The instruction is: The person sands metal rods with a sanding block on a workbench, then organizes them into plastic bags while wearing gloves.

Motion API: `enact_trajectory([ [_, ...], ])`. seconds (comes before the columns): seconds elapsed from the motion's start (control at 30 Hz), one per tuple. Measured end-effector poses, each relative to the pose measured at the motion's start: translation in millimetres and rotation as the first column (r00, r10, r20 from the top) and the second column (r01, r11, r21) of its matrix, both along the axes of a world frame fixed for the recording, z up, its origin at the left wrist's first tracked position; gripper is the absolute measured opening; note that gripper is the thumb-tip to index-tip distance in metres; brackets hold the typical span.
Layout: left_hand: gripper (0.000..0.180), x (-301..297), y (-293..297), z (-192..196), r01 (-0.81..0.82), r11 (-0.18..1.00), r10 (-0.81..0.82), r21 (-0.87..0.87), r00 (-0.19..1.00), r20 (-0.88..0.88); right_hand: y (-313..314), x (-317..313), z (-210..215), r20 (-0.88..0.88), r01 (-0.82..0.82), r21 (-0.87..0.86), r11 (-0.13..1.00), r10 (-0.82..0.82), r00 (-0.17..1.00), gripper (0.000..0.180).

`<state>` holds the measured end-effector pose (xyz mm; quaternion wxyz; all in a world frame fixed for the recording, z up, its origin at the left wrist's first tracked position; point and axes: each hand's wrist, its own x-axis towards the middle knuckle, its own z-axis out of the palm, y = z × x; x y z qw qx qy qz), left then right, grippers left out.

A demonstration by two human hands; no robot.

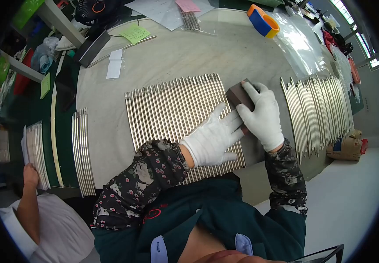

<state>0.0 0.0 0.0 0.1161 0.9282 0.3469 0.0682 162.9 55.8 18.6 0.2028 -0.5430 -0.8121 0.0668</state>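
Nearest, the gloved left hand (pixel 211 138) lies flat and open, fingers spread, pressing on the right part of a row of thin metal rods (pixel 172 114) laid side by side on the pale round table (pixel 172 57). Just beside it, the gloved right hand (pixel 262 116) closes around a dark grey block (pixel 238 95), which sits at the row's upper right edge, touching the rods. The row's near ends reach close to the table's front rim. To the right, bare tabletop separates it from a second batch of rods (pixel 319 111); to the left, a wider bare stretch leads to a narrow bundle of rods (pixel 83 151) near the rim. Farther off lie a green note (pixel 134 33), clear plastic sheeting (pixel 297 41) and a blue and orange tape dispenser (pixel 263 20). At lower left, another person's hand (pixel 30 175) holds more rods.
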Motion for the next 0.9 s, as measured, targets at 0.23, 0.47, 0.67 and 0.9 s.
enact_trajectory([
  [0.23, 0.066, 1.1, -0.5, 2.8, -0.023, 0.995, 0.019, 0.095, 0.999, 0.044, 3.4, -14.1, 11.9, 0.373, 0.123, 0.116, 0.986, -0.158, 0.914, 0.046],
  [0.47, 0.067, 2.4, -0.3, -1.5, -0.032, 0.998, 0.029, 0.05, 0.997, 0.071, 0.4, -19.0, 16.7, 0.219, 0.049, 0.104, 0.993, -0.071, 0.973, 0.042],
  [0.67, 0.066, 2.5, -1.0, 1.5, -0.034, 0.998, 0.029, 0.06, 0.996, 0.088, -0.8, -23.0, 10.0, 0.224, -0.056, 0.184, 0.981, 0.014, 0.975, 0.04],
  [0.9, 0.069, 4.5, 2.3, 14.5, -0.054, 0.974, 0.017, -0.221, 0.986, -0.164, 5.4, -27.3, -1.8, 0.163, -0.167, 0.273, 0.947, 0.126, 0.979, 0.04],
])
